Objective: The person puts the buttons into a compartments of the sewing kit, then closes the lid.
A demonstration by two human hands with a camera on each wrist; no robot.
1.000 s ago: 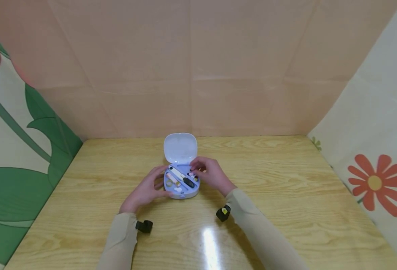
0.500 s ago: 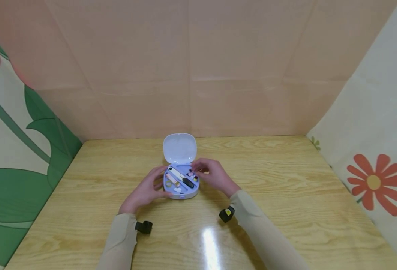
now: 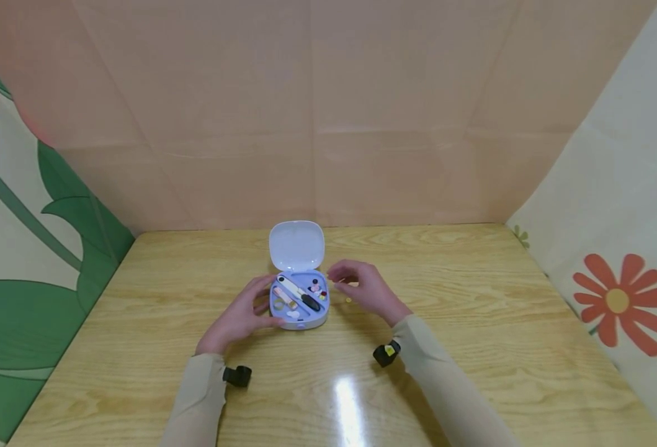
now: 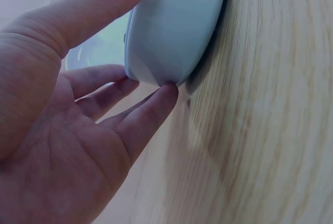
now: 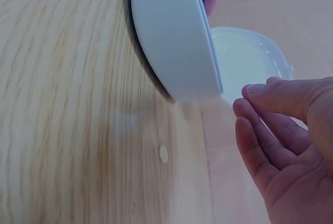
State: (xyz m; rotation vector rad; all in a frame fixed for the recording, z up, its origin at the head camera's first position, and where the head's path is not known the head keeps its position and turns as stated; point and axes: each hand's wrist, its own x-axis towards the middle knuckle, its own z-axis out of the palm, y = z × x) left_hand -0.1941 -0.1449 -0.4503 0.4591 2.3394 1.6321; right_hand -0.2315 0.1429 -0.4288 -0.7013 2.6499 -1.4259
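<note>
A lavender sewing kit box [image 3: 300, 324] stands on the wooden table with its white lid [image 3: 297, 246] raised. Inside lie a slim white tool with a black end [image 3: 300, 294], a pink-and-tan piece [image 3: 285, 298] and several small buttons [image 3: 315, 288] at the right. My left hand [image 3: 242, 313] holds the box's left side, thumb at the front and fingertips against the back, as the left wrist view [image 4: 67, 99] shows. Beside the box, my right hand [image 3: 365, 288] hovers with loosely bent fingers, thumb near the index finger; nothing shows between them. Below it lies a small yellow button [image 5: 163, 154].
The wooden table [image 3: 473, 347] reaches back to a plain pinkish cloth wall [image 3: 317, 124]. Flower-printed panels flank it, with a red flower [image 3: 618, 302] on the right. Each sleeve carries a small black wrist camera [image 3: 237, 376].
My right hand has drawn back rightward out of the box, uncovering a black button and others in its right compartment. The yellow button on the table has come into sight. My left hand stays put.
</note>
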